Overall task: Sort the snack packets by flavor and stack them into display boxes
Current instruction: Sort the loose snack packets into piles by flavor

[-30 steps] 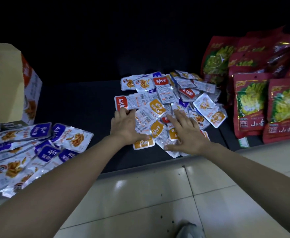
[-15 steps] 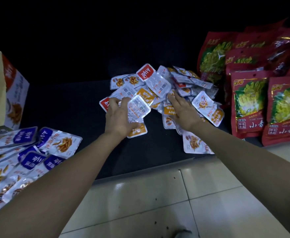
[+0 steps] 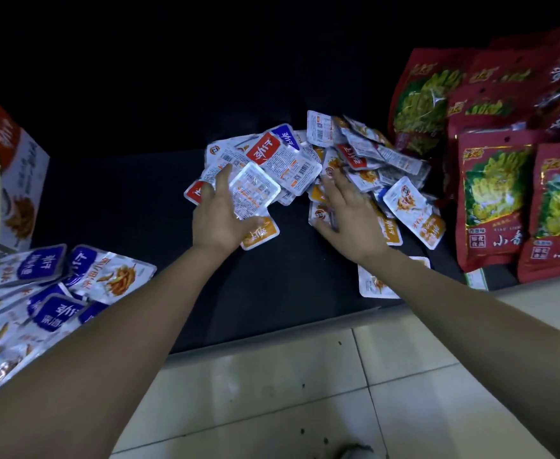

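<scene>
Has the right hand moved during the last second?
Yes. Against the red bags, the right hand went away from the person, deeper into the packet pile.

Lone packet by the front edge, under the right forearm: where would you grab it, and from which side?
Probably its left edge, coming from the left. The lone packet lies flat on the dark surface, apart from the pile, and the right forearm covers its right side, so only the left edge is free to pinch.
</scene>
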